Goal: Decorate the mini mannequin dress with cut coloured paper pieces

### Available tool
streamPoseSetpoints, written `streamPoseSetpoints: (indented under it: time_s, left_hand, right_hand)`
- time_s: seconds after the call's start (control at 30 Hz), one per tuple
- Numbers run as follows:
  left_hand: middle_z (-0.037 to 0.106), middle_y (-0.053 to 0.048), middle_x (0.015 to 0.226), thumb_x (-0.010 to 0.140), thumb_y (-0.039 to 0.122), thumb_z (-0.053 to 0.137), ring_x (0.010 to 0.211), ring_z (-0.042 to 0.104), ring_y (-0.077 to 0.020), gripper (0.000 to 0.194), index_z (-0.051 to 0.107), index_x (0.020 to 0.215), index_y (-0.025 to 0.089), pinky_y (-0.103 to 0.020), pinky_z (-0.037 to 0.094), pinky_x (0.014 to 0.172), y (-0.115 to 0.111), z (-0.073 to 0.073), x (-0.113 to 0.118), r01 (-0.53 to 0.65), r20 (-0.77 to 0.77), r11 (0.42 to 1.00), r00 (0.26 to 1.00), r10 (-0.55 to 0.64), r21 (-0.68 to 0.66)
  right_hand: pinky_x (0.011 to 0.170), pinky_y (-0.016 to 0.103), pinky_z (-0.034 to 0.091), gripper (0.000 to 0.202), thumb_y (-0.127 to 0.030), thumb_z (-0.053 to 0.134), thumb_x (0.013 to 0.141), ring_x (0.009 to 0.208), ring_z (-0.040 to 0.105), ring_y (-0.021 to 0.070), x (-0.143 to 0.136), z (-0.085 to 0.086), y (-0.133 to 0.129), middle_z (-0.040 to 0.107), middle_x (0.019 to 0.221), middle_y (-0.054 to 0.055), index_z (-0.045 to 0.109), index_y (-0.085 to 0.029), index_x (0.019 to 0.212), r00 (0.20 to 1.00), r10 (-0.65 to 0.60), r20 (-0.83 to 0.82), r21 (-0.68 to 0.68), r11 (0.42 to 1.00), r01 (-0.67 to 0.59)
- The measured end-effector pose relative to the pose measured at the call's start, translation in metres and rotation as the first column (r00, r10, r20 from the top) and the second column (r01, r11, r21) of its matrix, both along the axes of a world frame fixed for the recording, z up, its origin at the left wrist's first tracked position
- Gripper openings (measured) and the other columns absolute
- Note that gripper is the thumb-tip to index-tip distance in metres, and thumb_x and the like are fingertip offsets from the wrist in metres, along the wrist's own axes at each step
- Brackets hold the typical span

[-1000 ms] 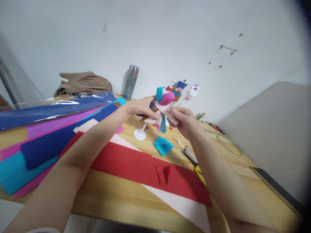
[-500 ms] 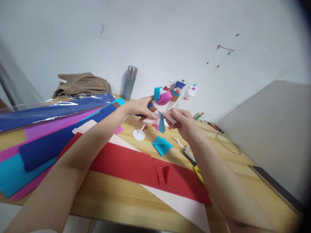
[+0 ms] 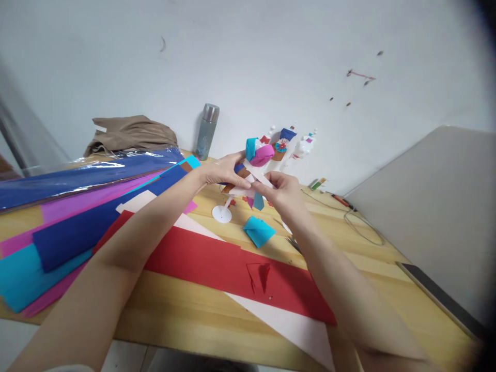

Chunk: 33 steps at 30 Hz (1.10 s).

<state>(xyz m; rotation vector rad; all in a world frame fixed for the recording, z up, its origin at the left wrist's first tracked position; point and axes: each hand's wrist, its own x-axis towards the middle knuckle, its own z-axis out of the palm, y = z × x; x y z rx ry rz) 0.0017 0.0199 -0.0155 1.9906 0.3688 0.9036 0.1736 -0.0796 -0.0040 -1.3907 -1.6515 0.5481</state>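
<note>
My left hand (image 3: 228,173) is closed around the body of a small paper figure, which has a teal and magenta ball-shaped head (image 3: 259,152) and stands on a white round base (image 3: 221,214). Across its neck runs a pale pink paper strip (image 3: 258,174). Fingers and thumb of my right hand (image 3: 282,190) pinch at this strip, close beside my left thumb. A teal strip tip (image 3: 258,201) hangs below the figure. Under my right wrist lie scissors (image 3: 294,244), mostly hidden. On the table sits a folded teal paper piece (image 3: 259,232).
Red paper (image 3: 201,261) lies over a pale pink sheet (image 3: 294,333). Coloured paper (image 3: 73,237) fans out at left. Behind are a flask (image 3: 207,133), brown cloth (image 3: 132,135), and other decorated figures (image 3: 284,142). A dark flat device (image 3: 437,299) lies at right.
My right hand has moved left and inward along the pale strip, to beside my left thumb. My right forearm now covers more of the scissors. My left hand stays in place.
</note>
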Motion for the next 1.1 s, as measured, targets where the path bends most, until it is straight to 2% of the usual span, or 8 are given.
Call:
streamPoseSetpoints:
  time_s: [0.13,0.37,0.63,0.8,0.97,1.1]
  left_hand:
    - [0.069,-0.008,0.124,0.055,0.033,0.084,0.12,0.06,-0.0271,0.077,0.063,0.128,0.022,-0.036,0.048,0.104,0.0006,-0.0003,0.0,-0.02,-0.018,1.0,1.0,0.02,-0.012]
    - [0.066,-0.008,0.131,0.06,0.034,0.082,0.124,0.059,-0.0279,0.076,0.06,0.132,0.021,-0.036,0.047,0.105,0.0011,-0.0032,-0.0021,-0.033,-0.038,0.999,0.999,0.034,0.032]
    - [0.07,-0.007,0.122,0.061,0.032,0.08,0.116,0.063,-0.0258,0.075,0.059,0.132,0.021,-0.035,0.051,0.098,0.0002,-0.0038,-0.0024,-0.027,-0.048,1.0,0.998,0.027,0.005]
    - [0.069,-0.008,0.122,0.058,0.032,0.081,0.116,0.062,-0.0263,0.073,0.06,0.128,0.019,-0.033,0.051,0.097,-0.0009,-0.002,-0.0019,-0.043,-0.051,0.999,0.998,0.042,-0.016]
    - [0.068,-0.008,0.123,0.055,0.033,0.083,0.122,0.059,-0.0272,0.072,0.06,0.122,0.016,-0.034,0.048,0.103,-0.0012,-0.0002,-0.0025,0.008,-0.027,0.999,1.0,-0.009,-0.04]
    - [0.068,-0.006,0.126,0.062,0.029,0.081,0.126,0.055,-0.0266,0.064,0.058,0.12,0.016,-0.035,0.044,0.108,0.0001,-0.0002,-0.0045,0.08,0.01,0.997,0.997,-0.079,-0.019]
  right_hand:
    - [0.05,0.027,0.027,0.026,-0.042,0.067,0.066,0.052,0.036,0.0105,0.0002,-0.0015,0.0034,0.045,0.054,-0.003,0.053,-0.02,0.061,1.0,-0.012,0.029,0.035,0.999,0.011]
    - [0.049,0.027,0.026,0.022,-0.038,0.065,0.065,0.052,0.035,0.0107,-0.0014,0.0001,0.0036,0.044,0.053,-0.003,0.054,-0.02,0.06,0.998,-0.031,0.058,0.029,0.999,0.03]
    - [0.051,0.028,0.029,0.015,-0.033,0.06,0.068,0.053,0.041,0.0125,-0.0022,-0.0012,0.0053,0.046,0.054,-0.002,0.054,-0.021,0.061,0.994,-0.004,0.109,0.107,0.994,-0.008]
    - [0.05,0.029,0.028,0.016,-0.033,0.061,0.068,0.052,0.04,0.0126,-0.0037,-0.0014,0.0043,0.045,0.054,-0.003,0.054,-0.021,0.061,0.989,-0.054,0.14,0.114,0.993,0.038]
    - [0.049,0.029,0.025,0.022,-0.029,0.061,0.067,0.051,0.036,0.0115,-0.0032,-0.001,0.0046,0.041,0.05,-0.004,0.044,-0.022,0.055,0.976,-0.114,0.185,0.144,0.986,0.088]
    - [0.05,0.029,0.025,0.021,-0.029,0.059,0.068,0.052,0.037,0.012,0.0,-0.0028,0.0055,0.04,0.05,-0.004,0.044,-0.022,0.055,0.968,-0.126,0.218,0.171,0.981,0.089]
